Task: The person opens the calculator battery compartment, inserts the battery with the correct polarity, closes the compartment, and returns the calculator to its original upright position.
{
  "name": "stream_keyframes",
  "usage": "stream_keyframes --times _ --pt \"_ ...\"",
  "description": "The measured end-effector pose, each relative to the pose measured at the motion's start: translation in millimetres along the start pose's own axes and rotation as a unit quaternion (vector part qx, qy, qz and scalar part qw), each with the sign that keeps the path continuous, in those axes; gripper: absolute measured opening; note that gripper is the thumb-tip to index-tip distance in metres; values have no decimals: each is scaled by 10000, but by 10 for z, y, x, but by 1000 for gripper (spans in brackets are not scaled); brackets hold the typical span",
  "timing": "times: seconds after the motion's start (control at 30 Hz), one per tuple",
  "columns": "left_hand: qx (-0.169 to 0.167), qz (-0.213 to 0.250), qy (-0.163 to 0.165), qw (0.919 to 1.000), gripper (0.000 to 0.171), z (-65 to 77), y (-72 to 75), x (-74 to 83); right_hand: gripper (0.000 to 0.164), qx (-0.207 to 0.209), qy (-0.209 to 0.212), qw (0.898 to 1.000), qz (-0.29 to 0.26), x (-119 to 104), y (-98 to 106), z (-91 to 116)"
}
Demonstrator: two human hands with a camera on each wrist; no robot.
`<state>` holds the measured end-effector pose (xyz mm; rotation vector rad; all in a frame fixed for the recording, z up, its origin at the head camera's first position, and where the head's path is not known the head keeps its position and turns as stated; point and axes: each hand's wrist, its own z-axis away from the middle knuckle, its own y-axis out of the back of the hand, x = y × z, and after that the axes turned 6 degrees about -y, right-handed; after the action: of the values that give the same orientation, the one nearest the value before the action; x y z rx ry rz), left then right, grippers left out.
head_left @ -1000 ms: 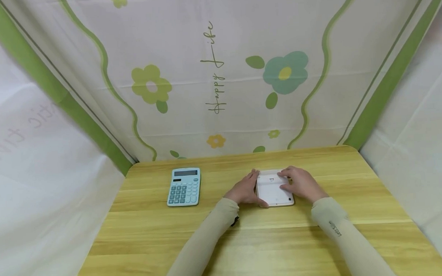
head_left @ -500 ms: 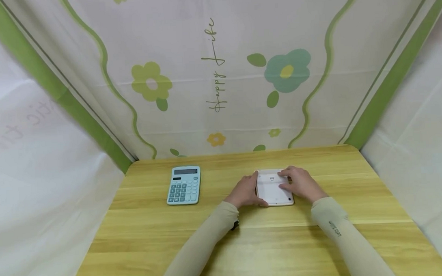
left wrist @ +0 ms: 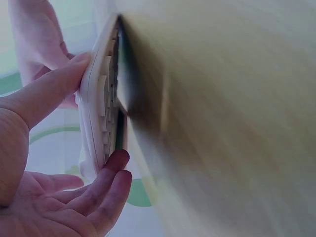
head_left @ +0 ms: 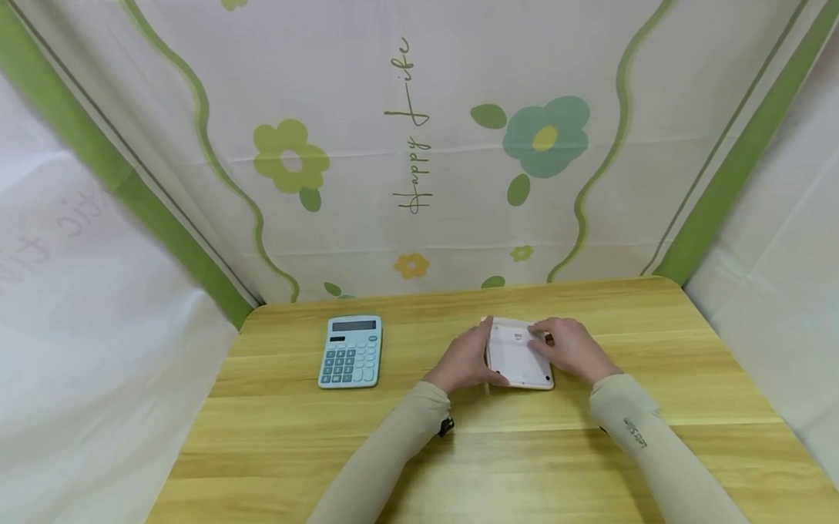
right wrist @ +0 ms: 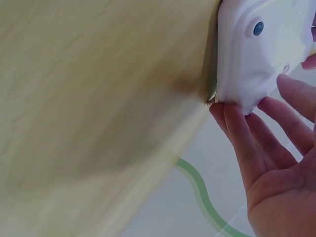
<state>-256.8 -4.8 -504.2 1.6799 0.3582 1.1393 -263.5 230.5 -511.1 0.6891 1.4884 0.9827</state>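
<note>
A white calculator lies back side up and tilted on the table, its left side raised; rows of its keys show underneath in the left wrist view. My left hand grips that raised side, with the thumb on the near edge and the fingertips at the far edge. At the right side, my right hand holds the far right corner. Its fingertips wrap the edge there, while the thumb lies over the back. A round dark foot shows on the back.
Left of the hands, a light blue calculator lies face up on the wooden table. A white floral curtain hangs right behind the table's far edge, with more white cloth at both sides.
The white calculator's left side has come up from the table and the calculator has turned slightly. My left hand has risen a little with it; the right hand has barely moved.
</note>
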Motion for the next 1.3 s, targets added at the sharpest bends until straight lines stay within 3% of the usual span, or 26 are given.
stream_keyframes --times 0.33,0.6,0.77,0.93,1.1,1.3 --pt "202 464 -121 9986 122 33 104 137 40 0 35 9985 -549 1 -3 20" --pt "380 947 -435 9938 113 61 162 204 64 36 -114 9972 -744 -2 -23 33" --pt "434 1007 -669 9917 114 49 126 255 77 -311 -425 9923 -1119 -49 4 34" --pt "394 967 -869 9907 121 35 76 288 88 -705 -708 9803 -1702 -89 6 25" --pt "221 994 -990 9899 124 21 25 284 85 -688 -643 9749 -2018 -128 15 24" --pt "107 1152 -901 9892 128 -16 -51 196 76 -526 -452 9715 -2268 -130 46 20"
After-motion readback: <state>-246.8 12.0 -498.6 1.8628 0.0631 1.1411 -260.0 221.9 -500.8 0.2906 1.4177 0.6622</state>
